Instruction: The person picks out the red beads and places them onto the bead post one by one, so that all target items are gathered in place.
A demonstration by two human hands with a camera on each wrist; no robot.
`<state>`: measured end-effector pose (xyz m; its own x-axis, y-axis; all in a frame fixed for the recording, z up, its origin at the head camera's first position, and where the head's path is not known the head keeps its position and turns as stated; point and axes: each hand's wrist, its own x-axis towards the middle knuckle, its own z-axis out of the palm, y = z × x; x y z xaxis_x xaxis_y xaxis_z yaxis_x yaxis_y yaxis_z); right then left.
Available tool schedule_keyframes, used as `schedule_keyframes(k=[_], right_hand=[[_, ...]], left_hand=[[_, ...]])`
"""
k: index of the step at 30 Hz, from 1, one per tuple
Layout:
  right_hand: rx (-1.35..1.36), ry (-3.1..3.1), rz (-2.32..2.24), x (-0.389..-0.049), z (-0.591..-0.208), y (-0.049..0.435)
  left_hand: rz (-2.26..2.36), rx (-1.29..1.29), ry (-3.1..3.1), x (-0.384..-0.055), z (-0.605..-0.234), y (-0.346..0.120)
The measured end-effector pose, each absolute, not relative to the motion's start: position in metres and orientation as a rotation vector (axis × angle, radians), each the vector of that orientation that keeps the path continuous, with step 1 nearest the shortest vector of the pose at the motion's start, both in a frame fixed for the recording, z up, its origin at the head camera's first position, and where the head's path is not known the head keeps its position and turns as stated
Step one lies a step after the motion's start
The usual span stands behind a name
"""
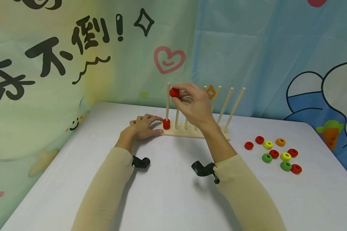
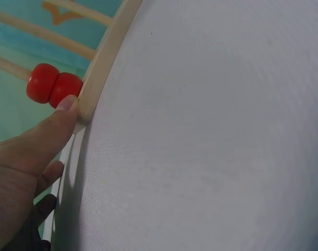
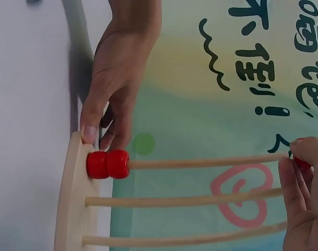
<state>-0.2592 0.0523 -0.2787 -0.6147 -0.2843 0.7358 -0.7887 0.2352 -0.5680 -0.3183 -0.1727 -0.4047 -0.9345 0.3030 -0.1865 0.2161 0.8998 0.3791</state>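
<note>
My right hand (image 1: 197, 104) pinches a red bead (image 1: 174, 92) between thumb and fingertips, close to the top of the leftmost peg (image 1: 167, 101). Two red beads (image 1: 166, 124) sit stacked at that peg's foot. The pegs rise from a pale wooden base (image 1: 188, 133); some are partly hidden behind my right hand. At the base's left end, my left hand (image 1: 141, 127) holds the stand, its thumb at the front corner and its fingers toward the back. In the left wrist view, the left thumb (image 2: 57, 123) lies against the base right beside the lower red bead (image 2: 66, 90).
Several loose beads lie on the white table (image 1: 167, 192) to the right of the stand, among them a red bead (image 1: 249, 145), a yellow bead (image 1: 268, 145), an orange bead (image 1: 280, 142) and a green bead (image 1: 267, 158). A printed cloth (image 1: 234, 41) hangs behind the table.
</note>
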Motion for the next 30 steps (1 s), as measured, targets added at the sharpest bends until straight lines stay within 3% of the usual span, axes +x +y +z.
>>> schedule_keyframes(k=[13,30], right_hand=[[0.818,-2.044,1.387,-0.294,-0.291,0.042],[0.702,-2.2,1.161,-0.296,-0.275,0.032]], left_hand=[[0.533,0.387,2.822,-0.318,-0.405,-0.172],[0.538,0.402,2.833,-0.319,-0.406,-0.173]])
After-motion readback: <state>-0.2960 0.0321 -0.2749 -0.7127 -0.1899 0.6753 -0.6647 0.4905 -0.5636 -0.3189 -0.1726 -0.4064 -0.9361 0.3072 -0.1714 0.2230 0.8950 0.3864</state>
